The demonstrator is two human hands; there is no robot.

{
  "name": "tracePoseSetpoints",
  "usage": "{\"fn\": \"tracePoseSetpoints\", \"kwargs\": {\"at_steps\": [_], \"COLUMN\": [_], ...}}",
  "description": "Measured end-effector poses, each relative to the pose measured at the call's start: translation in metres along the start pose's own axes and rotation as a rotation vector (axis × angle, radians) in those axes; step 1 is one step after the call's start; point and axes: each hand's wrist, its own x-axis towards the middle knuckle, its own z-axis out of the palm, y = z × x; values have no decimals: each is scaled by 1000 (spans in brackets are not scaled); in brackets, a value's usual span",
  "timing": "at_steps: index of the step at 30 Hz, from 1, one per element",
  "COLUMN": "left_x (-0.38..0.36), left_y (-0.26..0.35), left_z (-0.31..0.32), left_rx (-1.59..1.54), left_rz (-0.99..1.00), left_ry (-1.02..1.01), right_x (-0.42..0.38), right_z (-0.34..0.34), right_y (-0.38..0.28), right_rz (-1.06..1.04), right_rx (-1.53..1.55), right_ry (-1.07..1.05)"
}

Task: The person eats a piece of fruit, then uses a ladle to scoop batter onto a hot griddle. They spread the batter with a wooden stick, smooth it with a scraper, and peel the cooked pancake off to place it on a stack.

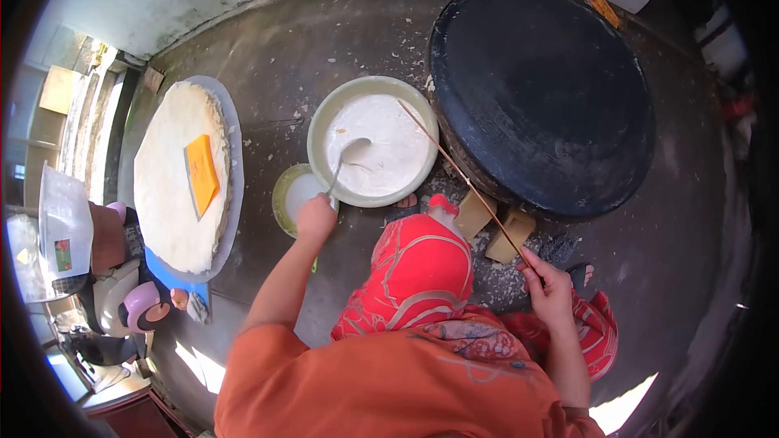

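Note:
My left hand (316,217) is closed round the handle of a metal ladle (355,148), whose bowl rests in the white batter of a large pale green basin (317,126). Just left of that basin, partly beneath its rim, sits a smaller green bowl (281,199) with whitish liquid. A long thin stick (466,180) is held in my right hand (549,288); it slants up and leftward, its far tip over the batter. To the right of the basin lies a big round black griddle (544,97).
At the left, a stack of pale flatbreads (166,186) lies on a round board, with an orange-yellow scraper (201,174) on top. Cardboard-coloured blocks (511,237) stand below the griddle. A scooter (122,300) is at the far left. Crumbs dot the floor.

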Motion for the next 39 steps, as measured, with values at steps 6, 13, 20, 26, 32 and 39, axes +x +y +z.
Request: {"fn": "tracePoseSetpoints", "kwargs": {"at_steps": [6,13,20,26,32,39], "left_x": [21,-14,-6,-14,18,11], "left_y": [24,23,46,9,-8,35], "left_z": [39,-12,10,-6,67,29], "left_rx": [-1156,-684,64,14,8,-1510], "left_rz": [-615,28,89,127,138,-575], "left_ry": [-747,-171,6,-37,-42,-885], "right_x": [1,3,4,4,5,8], "right_z": [2,1,3,4,7,6], "right_y": [-3,1,-2,-4,1,10], "right_rz": [-28,-17,-37,-14,-22,29], "right_rx": [16,104,78,100,83,132], "right_ry": [42,52,36,20,11,14]}}
